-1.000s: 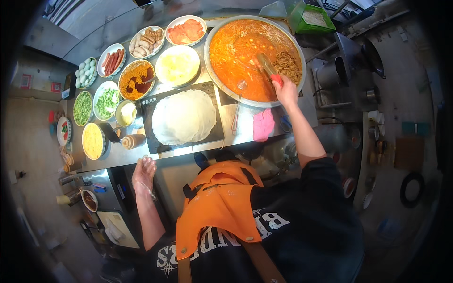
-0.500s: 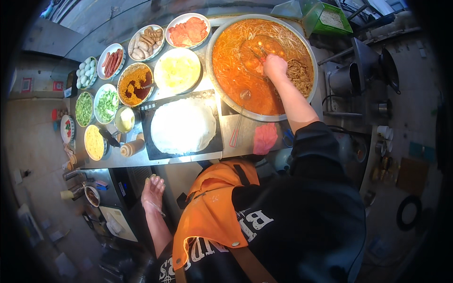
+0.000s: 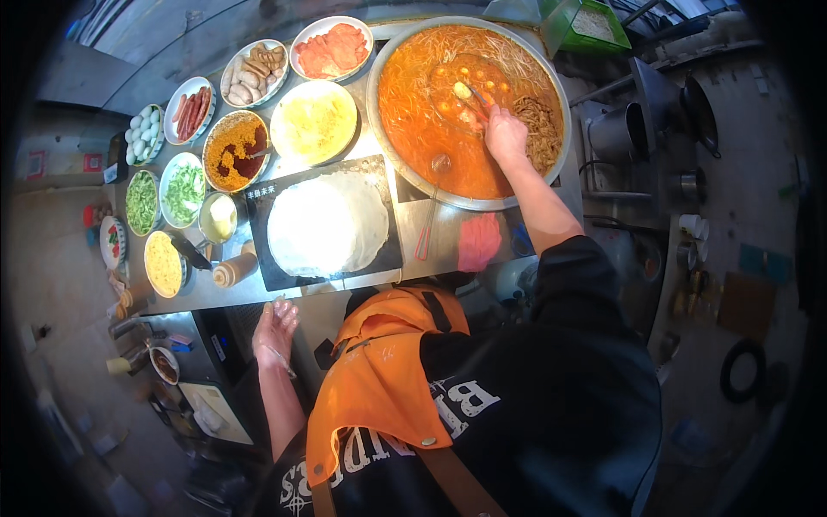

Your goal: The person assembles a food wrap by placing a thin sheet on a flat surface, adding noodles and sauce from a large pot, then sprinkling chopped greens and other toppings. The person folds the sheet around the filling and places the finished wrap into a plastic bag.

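The right hand (image 3: 506, 136) is gripping tongs (image 3: 484, 102) over a round pan (image 3: 373, 112) of red broth (image 3: 409, 151), sitting at two o'clock from a pale flatbread (image 3: 329, 228) on a black griddle (image 3: 389, 257); the left hand (image 3: 276, 327), loosely spread, is hovering at the flatbread's seven o'clock.

A brightly lit steel worktop (image 3: 446, 231) set amid dimmer surroundings, with a see-through panel (image 3: 185, 60) beyond its far edge, a pale wall (image 3: 65, 153) bearing red-marked squares at left, a dark-fronted unit (image 3: 228, 366) at near left, and a metal rack (image 3: 613, 195) at right.
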Available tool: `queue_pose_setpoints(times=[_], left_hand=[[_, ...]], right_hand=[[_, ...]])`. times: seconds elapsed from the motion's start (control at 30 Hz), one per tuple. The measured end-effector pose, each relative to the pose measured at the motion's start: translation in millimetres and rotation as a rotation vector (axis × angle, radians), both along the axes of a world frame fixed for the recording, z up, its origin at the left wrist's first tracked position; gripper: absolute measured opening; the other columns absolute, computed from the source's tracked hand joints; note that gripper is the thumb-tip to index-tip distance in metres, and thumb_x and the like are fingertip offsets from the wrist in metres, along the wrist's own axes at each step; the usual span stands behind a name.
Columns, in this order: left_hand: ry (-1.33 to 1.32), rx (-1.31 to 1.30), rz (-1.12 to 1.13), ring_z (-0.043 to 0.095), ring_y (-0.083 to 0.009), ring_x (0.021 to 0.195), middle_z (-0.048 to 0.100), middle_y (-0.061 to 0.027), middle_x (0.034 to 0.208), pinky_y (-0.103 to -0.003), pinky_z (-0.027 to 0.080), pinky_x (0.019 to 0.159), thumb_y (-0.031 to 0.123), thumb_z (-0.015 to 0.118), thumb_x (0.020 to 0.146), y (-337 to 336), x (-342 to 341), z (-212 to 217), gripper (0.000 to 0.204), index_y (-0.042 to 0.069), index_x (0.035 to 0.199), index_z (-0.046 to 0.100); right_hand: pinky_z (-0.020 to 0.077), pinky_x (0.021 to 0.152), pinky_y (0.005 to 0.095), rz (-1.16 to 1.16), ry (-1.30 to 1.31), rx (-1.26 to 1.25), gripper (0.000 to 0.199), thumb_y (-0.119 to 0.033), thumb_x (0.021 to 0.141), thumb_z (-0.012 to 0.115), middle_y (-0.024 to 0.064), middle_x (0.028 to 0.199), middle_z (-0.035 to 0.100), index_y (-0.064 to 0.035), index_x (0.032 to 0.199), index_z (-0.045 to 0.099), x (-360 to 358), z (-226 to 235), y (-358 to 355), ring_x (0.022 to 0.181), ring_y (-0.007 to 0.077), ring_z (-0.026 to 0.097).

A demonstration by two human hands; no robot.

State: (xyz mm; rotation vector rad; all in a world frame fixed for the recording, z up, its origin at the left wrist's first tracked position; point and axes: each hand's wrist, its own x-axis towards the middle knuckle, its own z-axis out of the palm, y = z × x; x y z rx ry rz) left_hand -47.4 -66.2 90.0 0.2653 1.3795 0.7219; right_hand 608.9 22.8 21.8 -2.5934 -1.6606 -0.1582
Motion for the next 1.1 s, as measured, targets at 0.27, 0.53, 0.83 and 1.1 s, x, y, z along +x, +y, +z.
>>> queue_pose_setpoints(times=[0.27, 0.53, 0.83, 1.1], left_hand=[[0.039, 0.046, -0.012, 0.068, -0.0264, 0.115, 0.070, -0.0112, 0.127, -0.036, 0.054, 0.098, 0.042, 0.059, 0.111, 13.6, -25.3, 2.5, 0.049, 0.000, 0.136, 0.064], [0.081, -0.026, 0.033, 0.069, -0.0249, 0.112, 0.070, -0.0093, 0.123, -0.036, 0.054, 0.096, 0.042, 0.057, 0.111, -11.7, -23.2, 2.7, 0.048, 0.002, 0.138, 0.063], [0.046, 0.004, 0.070, 0.069, -0.0237, 0.110, 0.071, -0.0074, 0.118, -0.036, 0.054, 0.094, 0.042, 0.060, 0.111, -24.2, -7.7, 4.2, 0.047, 0.002, 0.134, 0.064], [-0.002, 0.018, 0.038, 0.068, -0.0247, 0.111, 0.070, -0.0096, 0.120, -0.037, 0.054, 0.097, 0.040, 0.061, 0.110, -6.8, 24.2, -4.4, 0.046, 0.001, 0.135, 0.064]], right_hand=[[0.0602, 0.086, 0.0497, -0.158, 0.198, -0.012, 0.040, -0.033, 0.097, 0.072, 0.0196, 0.108, 0.077, -0.0036, 0.124, 0.068, -15.4, 12.4, -6.8, 0.097, 0.0374, 0.077], [0.0598, 0.089, 0.0509, -0.274, 0.185, -0.095, 0.042, -0.039, 0.094, 0.075, 0.0204, 0.110, 0.079, -0.0038, 0.118, 0.072, 17.1, 15.9, 43.8, 0.102, 0.0376, 0.077], [0.0612, 0.083, 0.0463, -0.043, -0.007, -0.034, 0.022, -0.016, 0.101, 0.058, 0.0169, 0.104, 0.078, -0.0049, 0.114, 0.072, 20.4, 4.0, 40.1, 0.097, 0.0338, 0.078], [0.0590, 0.065, 0.0439, -0.058, 0.106, 0.090, 0.026, -0.025, 0.098, 0.072, 0.0153, 0.103, 0.077, -0.0068, 0.117, 0.068, 23.5, 19.1, -8.6, 0.079, 0.0299, 0.075]])
